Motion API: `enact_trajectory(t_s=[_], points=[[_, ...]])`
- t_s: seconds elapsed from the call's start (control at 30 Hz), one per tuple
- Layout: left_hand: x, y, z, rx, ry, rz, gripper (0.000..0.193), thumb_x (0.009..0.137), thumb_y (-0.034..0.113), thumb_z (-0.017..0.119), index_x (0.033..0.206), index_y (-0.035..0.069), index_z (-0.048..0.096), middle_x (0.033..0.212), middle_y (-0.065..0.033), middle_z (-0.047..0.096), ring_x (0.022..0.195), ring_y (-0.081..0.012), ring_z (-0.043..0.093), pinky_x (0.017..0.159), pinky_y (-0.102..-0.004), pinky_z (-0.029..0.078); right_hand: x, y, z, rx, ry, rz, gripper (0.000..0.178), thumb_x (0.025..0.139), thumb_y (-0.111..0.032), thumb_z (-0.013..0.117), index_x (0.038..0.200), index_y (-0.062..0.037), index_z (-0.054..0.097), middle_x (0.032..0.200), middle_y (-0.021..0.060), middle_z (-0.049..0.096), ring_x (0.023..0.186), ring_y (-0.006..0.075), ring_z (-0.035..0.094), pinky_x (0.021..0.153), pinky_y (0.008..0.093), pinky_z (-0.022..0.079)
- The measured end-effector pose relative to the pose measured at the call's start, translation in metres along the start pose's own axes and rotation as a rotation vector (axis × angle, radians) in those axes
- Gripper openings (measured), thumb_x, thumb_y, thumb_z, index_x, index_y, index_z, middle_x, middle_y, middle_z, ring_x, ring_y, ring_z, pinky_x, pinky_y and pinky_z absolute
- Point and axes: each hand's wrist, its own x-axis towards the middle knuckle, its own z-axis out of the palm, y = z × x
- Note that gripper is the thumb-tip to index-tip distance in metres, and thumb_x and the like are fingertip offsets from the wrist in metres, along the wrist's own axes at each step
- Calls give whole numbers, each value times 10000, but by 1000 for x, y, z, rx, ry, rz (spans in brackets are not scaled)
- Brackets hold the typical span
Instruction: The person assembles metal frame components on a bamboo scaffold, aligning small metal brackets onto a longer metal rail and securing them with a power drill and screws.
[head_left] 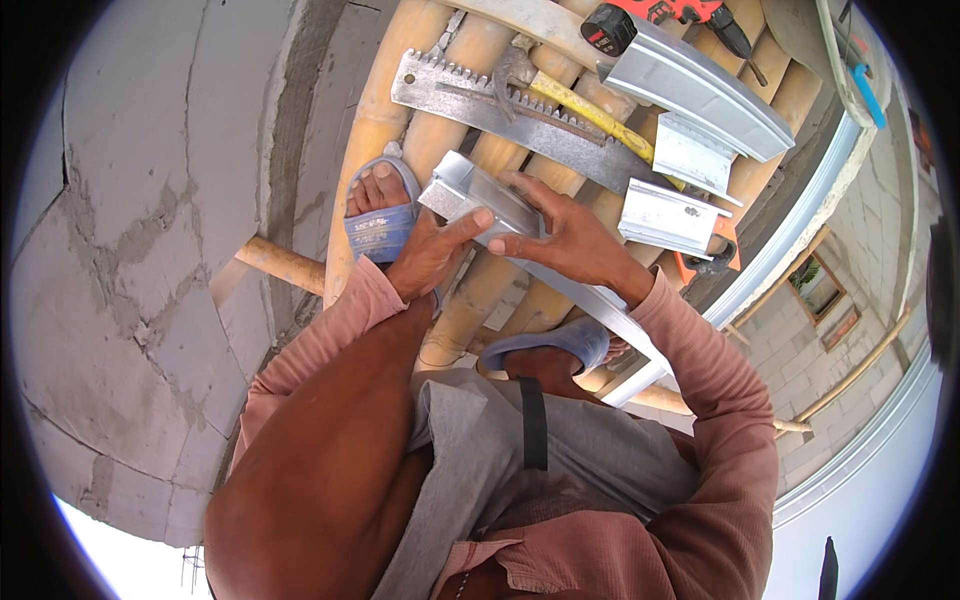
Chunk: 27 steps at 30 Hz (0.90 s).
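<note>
Metal channel (500, 204) slants lengthwise from beyond left hand (437, 252) to under right hand (582, 242); left's curled round its end, right's half-spread, gripping across.

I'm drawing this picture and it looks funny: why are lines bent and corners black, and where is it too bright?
Head view: the fisheye lens seems to bow the upper channel and leaves black corners; head view: the lower-left sky is washed out white; head view: the held metal gleams.

red drill (712, 14) partly beyond the top edge, metal channel (487, 190) partly behind the right hand (578, 236)
</note>
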Motion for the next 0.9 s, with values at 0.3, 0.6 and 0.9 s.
enact_trajectory(t_s=[0.3, 0.6, 0.9], points=[[5, -3, -1, -161, -88, 54, 585, 985, 239, 720, 1446, 3, 449, 1360, -127, 582, 1264, -234, 570, 1085, -401, 454, -2, 4, -1, -288, 33, -113, 797, 874, -591, 747, 1386, 9, 631, 1218, 269, 693, 1135, 408, 648, 1013, 441, 490], [12, -4, -6, -99, -20, 45, 495, 977, 208, 722, 1376, -13, 532, 1300, -116, 626, 1229, -212, 599, 1073, -386, 463, 10, 8, -4, 162, -38, 184, 904, 798, -606, 804, 1390, 50, 614, 1312, 260, 666, 1281, 382, 610, 1071, 421, 469], [2, -11, -4, 229, 56, 79, 688, 910, 332, 811, 1410, -16, 491, 1273, -131, 628, 1185, -212, 611, 1048, -373, 479, 12, 9, -13, 53, -143, 324, 1034, 712, -642, 829, 1430, 58, 575, 1391, 274, 624, 1303, 366, 604, 1108, 387, 443]])
